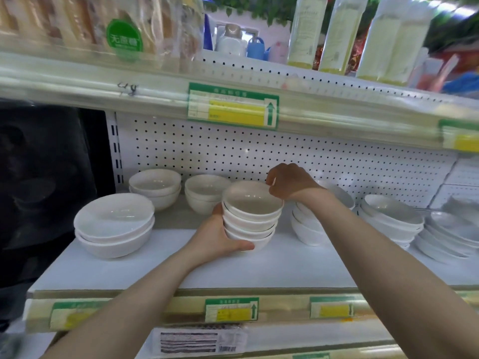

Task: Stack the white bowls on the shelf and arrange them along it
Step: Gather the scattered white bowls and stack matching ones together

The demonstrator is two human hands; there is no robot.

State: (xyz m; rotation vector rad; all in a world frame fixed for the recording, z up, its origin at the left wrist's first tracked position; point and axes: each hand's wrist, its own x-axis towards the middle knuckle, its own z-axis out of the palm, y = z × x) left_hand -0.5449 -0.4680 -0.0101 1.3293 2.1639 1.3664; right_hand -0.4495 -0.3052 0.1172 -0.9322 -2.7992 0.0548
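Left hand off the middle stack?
No, the left hand grips the stack at its base, while the right hand pinches its top rim.

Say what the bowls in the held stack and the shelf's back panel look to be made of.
The stack of bowls: likely glazed ceramic or porcelain, glossy white; highlights show inside the top bowl, though melamine is possible. The back panel: probably white-painted sheet metal, matte, punched with rows of holes.

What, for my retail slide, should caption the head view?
Left hand holds a stack of white bowls at the shelf; right hand grips its top rim.
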